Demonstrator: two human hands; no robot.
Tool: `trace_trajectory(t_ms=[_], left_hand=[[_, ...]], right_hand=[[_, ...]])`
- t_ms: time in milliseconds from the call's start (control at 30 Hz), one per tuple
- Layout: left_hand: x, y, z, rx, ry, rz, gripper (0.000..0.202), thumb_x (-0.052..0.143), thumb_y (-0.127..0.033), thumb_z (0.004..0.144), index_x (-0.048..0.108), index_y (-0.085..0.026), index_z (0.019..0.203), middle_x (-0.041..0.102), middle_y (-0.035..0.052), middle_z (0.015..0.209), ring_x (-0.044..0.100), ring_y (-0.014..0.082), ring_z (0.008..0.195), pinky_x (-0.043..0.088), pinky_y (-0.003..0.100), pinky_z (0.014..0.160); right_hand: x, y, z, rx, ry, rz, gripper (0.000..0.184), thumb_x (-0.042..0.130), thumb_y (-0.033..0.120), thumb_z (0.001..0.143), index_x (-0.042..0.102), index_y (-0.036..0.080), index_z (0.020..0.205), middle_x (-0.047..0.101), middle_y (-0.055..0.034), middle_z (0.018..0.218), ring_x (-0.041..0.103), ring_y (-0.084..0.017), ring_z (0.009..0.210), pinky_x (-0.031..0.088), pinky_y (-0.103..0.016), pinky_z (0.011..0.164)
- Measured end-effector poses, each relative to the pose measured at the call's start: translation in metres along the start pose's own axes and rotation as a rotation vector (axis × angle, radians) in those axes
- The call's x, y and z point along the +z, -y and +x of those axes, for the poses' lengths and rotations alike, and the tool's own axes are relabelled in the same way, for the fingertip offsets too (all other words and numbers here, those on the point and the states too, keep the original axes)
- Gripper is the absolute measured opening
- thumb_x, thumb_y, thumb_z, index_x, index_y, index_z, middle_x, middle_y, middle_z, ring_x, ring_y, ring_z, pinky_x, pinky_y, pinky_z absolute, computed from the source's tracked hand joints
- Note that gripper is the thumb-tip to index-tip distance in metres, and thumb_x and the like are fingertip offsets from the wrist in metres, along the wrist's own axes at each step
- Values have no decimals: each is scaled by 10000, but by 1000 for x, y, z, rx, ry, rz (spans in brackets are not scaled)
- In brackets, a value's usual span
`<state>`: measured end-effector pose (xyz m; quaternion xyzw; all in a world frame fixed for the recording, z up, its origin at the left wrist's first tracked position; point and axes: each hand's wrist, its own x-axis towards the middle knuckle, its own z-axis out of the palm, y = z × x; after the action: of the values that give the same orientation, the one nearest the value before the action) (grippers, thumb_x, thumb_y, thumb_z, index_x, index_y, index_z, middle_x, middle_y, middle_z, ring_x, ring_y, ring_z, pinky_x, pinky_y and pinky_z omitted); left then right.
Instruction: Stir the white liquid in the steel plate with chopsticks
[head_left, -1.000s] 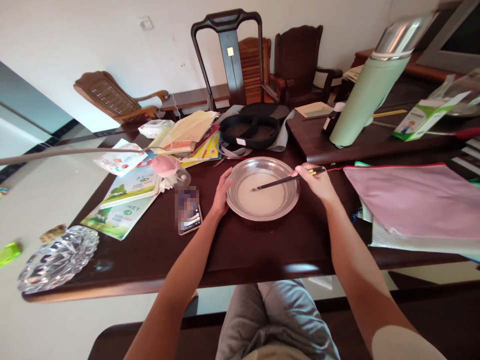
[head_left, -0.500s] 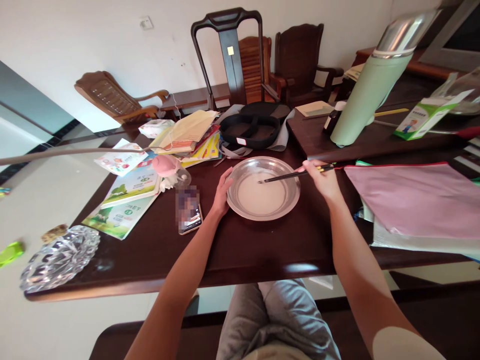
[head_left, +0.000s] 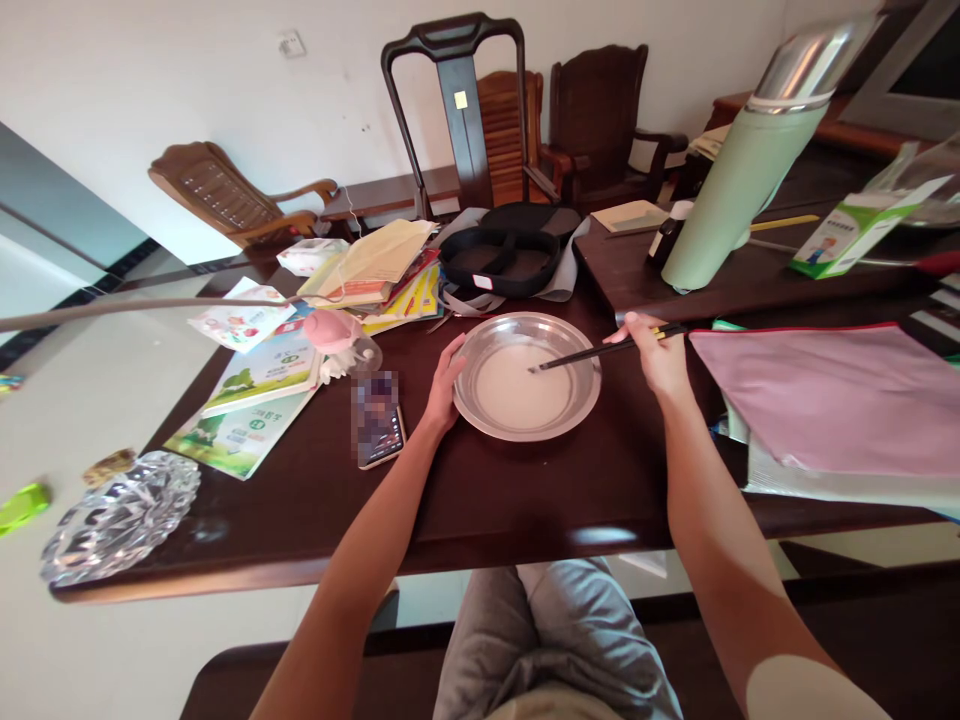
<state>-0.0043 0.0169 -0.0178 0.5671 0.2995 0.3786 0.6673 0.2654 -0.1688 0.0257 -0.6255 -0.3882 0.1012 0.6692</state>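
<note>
A round metal basin (head_left: 525,428) stands on the dark wooden table with a pale, milky liquid (head_left: 517,390) in it. My left hand (head_left: 445,385) grips the basin's left rim, its fingers lying along the outer side. Between the fingers of my right hand (head_left: 654,352) is a pair of dark chopsticks (head_left: 592,351), held over the right rim. They slant down to the left, and their tips meet the liquid near the middle of the basin. Left of my left hand lies a phone (head_left: 388,440) with its screen lit.
Booklets (head_left: 240,430), a pink-topped bottle (head_left: 330,332) and a crystal dish (head_left: 127,515) lie to the left. Behind the basin sits a black case (head_left: 499,280). A green thermos (head_left: 742,190) towers at the back right, near a pink zip pouch (head_left: 832,400).
My right hand has shifted slightly to the right and up, and the chopstick tips have moved right through the liquid. My left hand stays on the basin rim.
</note>
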Motion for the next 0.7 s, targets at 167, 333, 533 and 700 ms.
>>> trace_trajectory(t_ms=[167, 333, 533, 700], left_hand=[[0, 0, 0, 14, 5, 12, 713, 810, -615, 783, 639, -263, 1379, 652, 112, 1485, 616, 366, 1353, 498, 493, 1134], [0, 0, 0, 22, 15, 4, 717, 814, -627, 778, 639, -266, 1372, 650, 117, 1487, 613, 369, 1358, 492, 499, 1140], [1, -1, 0, 9, 2, 7, 720, 817, -618, 778, 638, -264, 1379, 645, 106, 1501, 607, 364, 1366, 491, 487, 1147], [0, 1, 1, 19, 11, 9, 712, 811, -620, 785, 638, -266, 1378, 654, 110, 1485, 611, 362, 1362, 493, 492, 1142]], right_hand=[[6, 4, -3, 9, 197, -12, 579, 701, 829, 811, 725, 279, 631, 778, -41, 706, 768, -270, 792, 597, -434, 882], [3, 2, -1, -23, 68, -28, 557, 700, 801, 837, 735, 274, 660, 781, -42, 725, 764, -264, 783, 594, -435, 879], [4, 4, -3, 12, 136, 1, 602, 683, 829, 828, 698, 275, 594, 759, -41, 660, 755, -263, 735, 607, -439, 857], [6, 5, -3, -29, 158, -58, 560, 705, 823, 810, 757, 279, 688, 809, -42, 781, 771, -271, 843, 594, -432, 904]])
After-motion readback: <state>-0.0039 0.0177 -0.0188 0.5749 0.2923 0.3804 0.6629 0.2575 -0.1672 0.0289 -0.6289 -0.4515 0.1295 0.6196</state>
